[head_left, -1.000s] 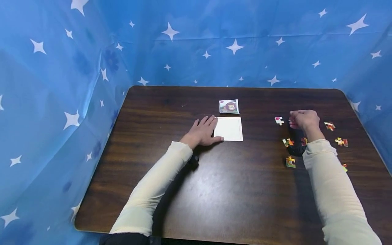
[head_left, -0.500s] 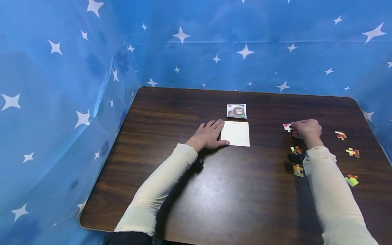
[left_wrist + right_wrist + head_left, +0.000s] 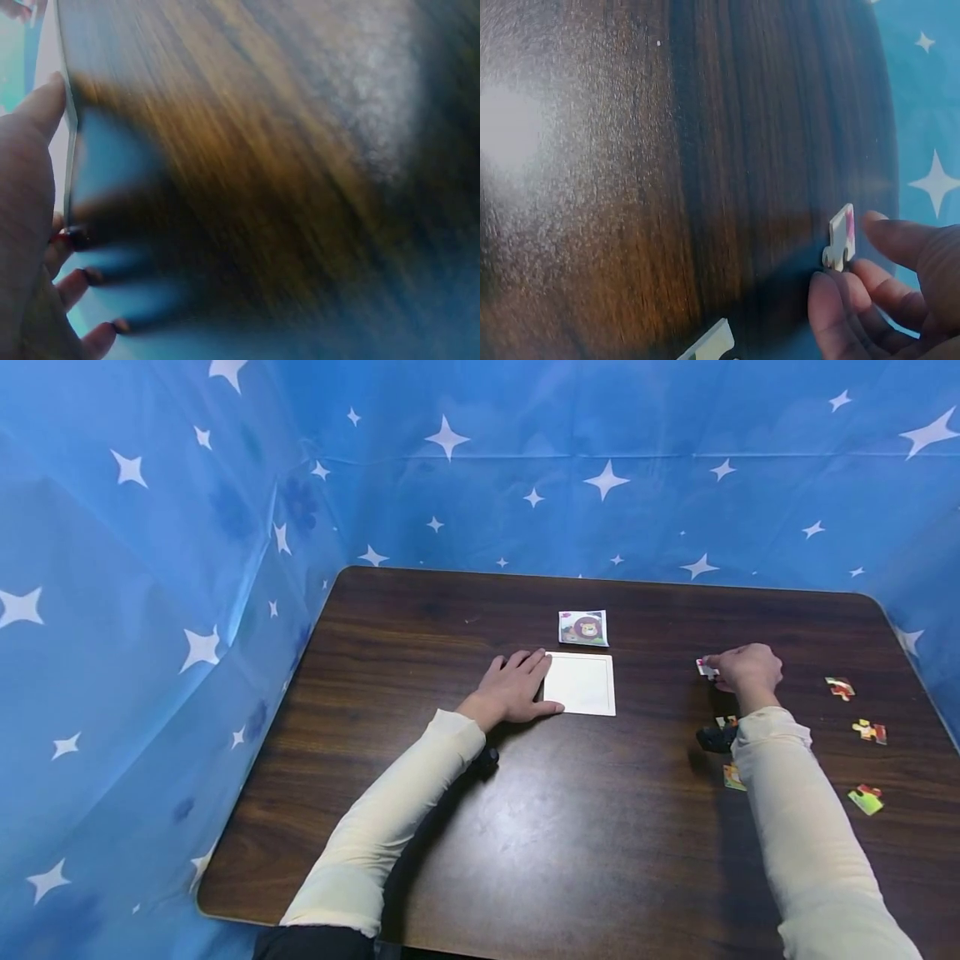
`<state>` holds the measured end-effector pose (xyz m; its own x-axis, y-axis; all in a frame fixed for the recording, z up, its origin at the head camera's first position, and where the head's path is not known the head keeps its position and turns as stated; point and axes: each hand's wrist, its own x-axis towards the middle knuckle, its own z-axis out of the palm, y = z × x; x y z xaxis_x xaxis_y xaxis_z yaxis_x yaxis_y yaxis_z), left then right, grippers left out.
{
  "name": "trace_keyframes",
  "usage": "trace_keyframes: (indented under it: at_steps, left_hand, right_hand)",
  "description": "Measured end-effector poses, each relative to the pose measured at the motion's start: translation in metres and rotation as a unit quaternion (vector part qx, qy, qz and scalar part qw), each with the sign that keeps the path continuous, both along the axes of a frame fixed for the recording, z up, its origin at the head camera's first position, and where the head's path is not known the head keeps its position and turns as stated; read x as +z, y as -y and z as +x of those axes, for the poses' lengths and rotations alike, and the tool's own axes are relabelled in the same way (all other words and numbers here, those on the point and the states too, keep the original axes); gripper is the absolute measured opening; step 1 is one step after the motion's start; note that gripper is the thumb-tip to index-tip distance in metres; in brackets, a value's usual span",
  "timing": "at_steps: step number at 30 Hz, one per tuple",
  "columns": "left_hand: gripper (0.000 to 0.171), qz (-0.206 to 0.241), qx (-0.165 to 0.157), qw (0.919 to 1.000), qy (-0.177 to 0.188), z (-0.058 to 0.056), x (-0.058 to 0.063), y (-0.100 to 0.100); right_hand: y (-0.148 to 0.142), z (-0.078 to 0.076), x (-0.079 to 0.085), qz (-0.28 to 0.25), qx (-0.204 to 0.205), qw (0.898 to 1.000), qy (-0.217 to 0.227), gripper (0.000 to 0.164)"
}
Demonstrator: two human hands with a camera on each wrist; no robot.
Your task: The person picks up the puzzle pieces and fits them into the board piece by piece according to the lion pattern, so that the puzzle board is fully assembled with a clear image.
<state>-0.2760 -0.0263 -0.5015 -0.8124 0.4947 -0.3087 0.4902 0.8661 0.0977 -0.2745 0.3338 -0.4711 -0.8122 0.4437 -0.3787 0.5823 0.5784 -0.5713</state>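
My left hand (image 3: 513, 689) lies with spread fingers along the left side of a white board (image 3: 581, 683), its thumb on the near edge. In the left wrist view, thumb and fingertips touch the board's edge (image 3: 70, 112). At the right, my right hand (image 3: 750, 672) pinches a small white and pink jigsaw piece (image 3: 841, 236) by its near corner, and the piece is tilted. Another jigsaw piece (image 3: 711, 343) shows at the bottom of the right wrist view. Under the right wrist, a jigsaw piece (image 3: 726, 722) is partly hidden.
A lion picture card (image 3: 583, 628) lies just behind the board. Loose jigsaw pieces lie right of the right arm: an upper one (image 3: 840, 687), a middle one (image 3: 870, 731) and a green one (image 3: 866, 799). Another piece (image 3: 733, 777) is partly covered by the sleeve.
My right hand has moved left to the white and pink jigsaw piece and taken hold of it; the piece has turned slightly. The left hand stays at the board. The head view has shifted.
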Motion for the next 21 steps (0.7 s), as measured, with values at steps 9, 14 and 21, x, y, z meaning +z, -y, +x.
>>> trace_keyframes:
  at_steps: [9,14,21]
  left_hand:
    - [0.093,-0.003,-0.007,0.9999,-0.008,0.002,0.000,0.001]
    - [0.093,-0.005,-0.006,0.9999,-0.013,0.001,0.000,0.001]
    - [0.093,0.000,-0.006,0.9999,-0.012,0.002,0.000,0.000]
  right_hand:
    - [0.008,-0.001,-0.005,0.085,-0.003,0.996,0.015,0.055]
    - [0.013,-0.001,-0.002,0.093,0.001,0.996,0.009,0.054]
    - [0.015,0.001,0.001,0.078,-0.018,0.996,0.025,0.054]
